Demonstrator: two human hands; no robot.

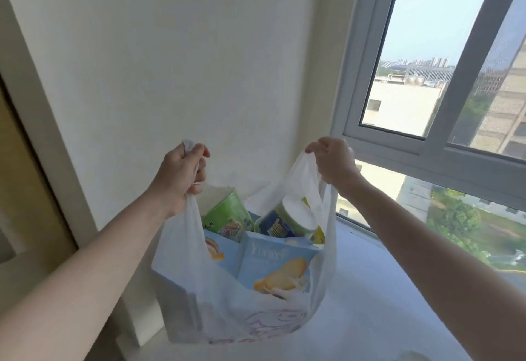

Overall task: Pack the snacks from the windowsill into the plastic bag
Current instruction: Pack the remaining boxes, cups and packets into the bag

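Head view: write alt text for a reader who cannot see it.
The left hand and right hand each grip a handle of a white bag at a windowsill. Inside are two blue boxes and two tubs.

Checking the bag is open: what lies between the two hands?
Head view: between left hand and right hand hangs the open plastic bag, green tub and white-lidded tub inside.

I see a plain cream wall [176, 56] ahead, lit by soft daylight. To its right a grey-framed window [367, 81] looks out on pale sky [427, 5], flat roofs [398, 101] and trees [455, 218] below. Its right pane carries a fine mesh [509, 56]. A white sill [370, 289] runs under the window. At far left a pale jamb [42, 121] borders a yellowish panel [17, 144].
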